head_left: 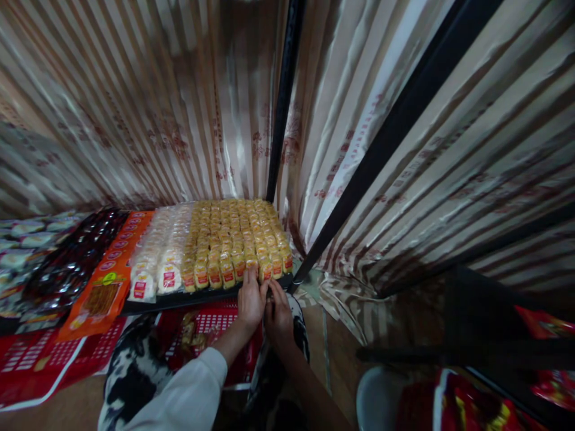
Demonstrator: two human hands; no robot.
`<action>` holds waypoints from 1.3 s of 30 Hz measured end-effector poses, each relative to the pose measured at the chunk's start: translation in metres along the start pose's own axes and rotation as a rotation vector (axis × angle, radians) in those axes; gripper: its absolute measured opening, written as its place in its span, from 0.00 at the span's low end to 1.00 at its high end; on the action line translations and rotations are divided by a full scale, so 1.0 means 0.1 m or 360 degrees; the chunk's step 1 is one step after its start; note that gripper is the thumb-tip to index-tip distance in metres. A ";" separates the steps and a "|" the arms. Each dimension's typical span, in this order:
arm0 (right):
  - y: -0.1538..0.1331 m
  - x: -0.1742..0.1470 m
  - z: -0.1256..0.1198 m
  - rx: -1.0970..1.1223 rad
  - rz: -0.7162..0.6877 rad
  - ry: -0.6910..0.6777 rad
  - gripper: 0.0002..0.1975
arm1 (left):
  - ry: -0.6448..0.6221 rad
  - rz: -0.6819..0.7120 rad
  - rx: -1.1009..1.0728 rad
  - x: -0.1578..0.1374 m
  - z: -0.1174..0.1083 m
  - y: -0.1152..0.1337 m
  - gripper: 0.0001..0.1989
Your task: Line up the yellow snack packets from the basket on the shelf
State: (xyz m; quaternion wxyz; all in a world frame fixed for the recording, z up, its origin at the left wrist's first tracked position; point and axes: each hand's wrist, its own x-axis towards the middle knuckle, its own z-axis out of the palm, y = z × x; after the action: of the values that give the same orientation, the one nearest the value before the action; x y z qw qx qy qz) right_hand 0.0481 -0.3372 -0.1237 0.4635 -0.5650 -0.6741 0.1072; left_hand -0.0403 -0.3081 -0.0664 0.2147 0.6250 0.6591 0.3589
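Holds left hand [251, 304] and right hand [277, 316] close together at near edge of yellow packets [233, 230], toward right end of front row. Has left fingers [247, 276] slightly bent, close to one another, tips against near faces of packets. Has right fingers [278, 292] bent, a little apart, tips just beside left hand, at bottom of a front packet with red-orange label [266, 271]. Cannot tell whether pinching or only pressing, either hand: too small, partly hidden. Reaches forward with both forearms from near side, converging at wrists, backs of hands mostly up. Wears pale sleeve [188, 383] on left arm; shows bare right forearm [300, 374]. Works above black-and-white trousers [137, 353].

On black shelf [179, 303]: yellow packets packed tight in rows at right end; left of those, white packets [168, 263]; then orange bag [83, 317], jutting past near edge; then dark glossy packets [74, 257]; at far left, pale packets [27, 239].

Below near edge: red basket [245, 359] with gold-wrapped items [191, 329]; farther left, another red basket [27, 383]. Behind: striped curtain [193, 120]. Right of shelf: slanting black pole [354, 197]. Near right: pale bucket [372, 395], red packages [480, 404].
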 end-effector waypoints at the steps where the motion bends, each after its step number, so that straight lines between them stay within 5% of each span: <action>1: 0.00 0.00 0.00 -0.0006 -0.0001 0.0004 0.21 | -0.0006 -0.0005 -0.0008 -0.01 0.00 -0.01 0.19; 8: -0.02 0.04 -0.02 -0.0058 -0.0085 -0.0051 0.22 | -0.0038 0.0020 -0.0041 -0.02 0.02 -0.04 0.10; 24: -0.01 0.09 0.02 -0.0278 -0.0263 -0.0063 0.23 | 0.0041 0.0049 -0.0125 0.10 0.05 -0.11 0.08; 39: 0.09 0.17 0.03 -0.0296 -0.0263 -0.0099 0.22 | -0.0020 -0.0102 0.0325 0.17 0.04 -0.03 0.09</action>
State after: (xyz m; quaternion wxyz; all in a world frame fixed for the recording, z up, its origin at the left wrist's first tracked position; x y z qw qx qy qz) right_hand 0.0525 -0.3184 -0.1227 0.3951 -0.5444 -0.7396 0.0232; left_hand -0.0418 -0.2910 -0.0682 0.1654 0.6244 0.7105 0.2791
